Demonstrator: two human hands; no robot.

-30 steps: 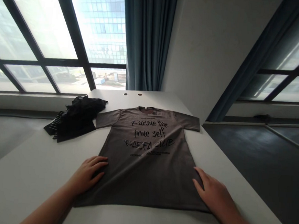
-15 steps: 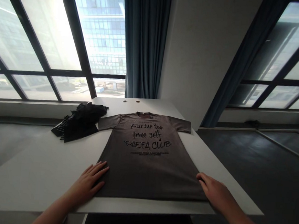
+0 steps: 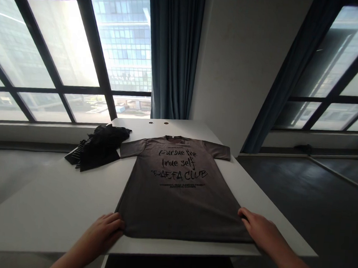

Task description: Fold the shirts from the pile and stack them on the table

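Note:
A dark grey-brown T-shirt (image 3: 179, 208) with black lettering lies flat, front up, its collar away from me and its hem near the table's front edge. At the shirt's lower left corner, my left hand (image 3: 105, 229) has its fingers curled closed on the fabric edge. My right hand (image 3: 256, 229) pinches the right side edge a little above the hem. Both thumbs are largely hidden from view. The shirt's sleeves spread out to either side at the far end.
The shirt rests on a white table (image 3: 52, 206). A heap of black clothing (image 3: 102, 146), partly striped, lies at the far left. Two round holes show near the table's far end. Beyond stand windows, a blue curtain (image 3: 175, 55) and a pale pillar (image 3: 233, 68).
My left hand has gone from lying flat with fingers spread on the shirt to gripping its lower left corner. My right hand keeps its pinch on the right edge.

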